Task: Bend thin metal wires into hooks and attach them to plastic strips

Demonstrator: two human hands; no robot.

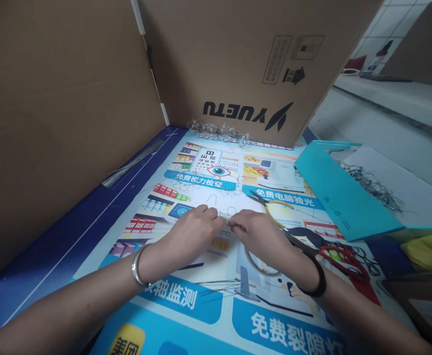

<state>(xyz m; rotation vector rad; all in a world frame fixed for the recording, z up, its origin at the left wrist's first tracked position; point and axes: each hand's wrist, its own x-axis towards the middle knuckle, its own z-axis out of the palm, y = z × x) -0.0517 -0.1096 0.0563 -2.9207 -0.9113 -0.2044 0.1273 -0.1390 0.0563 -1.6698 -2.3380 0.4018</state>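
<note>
Both hands meet over the middle of a printed poster (234,266). My left hand (197,231), with a silver bangle at its wrist, is closed in a pinch. My right hand (258,234), with a black band at its wrist, is pinched close beside it. Thin bent wire (212,198) rises from between the fingertips, and a small pale piece shows there. Yellow-handled pliers (271,204) lie just beyond my right hand. Several straight wires (219,286) rest on the poster below the hands.
Tall cardboard panels (216,59) stand at the left and back, with a heap of clear-tipped wire pieces (223,130) at their foot. On the right are red-handled scissors (343,261) and a turquoise box (342,192) holding tangled wire (373,185). Wire strips (132,162) lie at the left.
</note>
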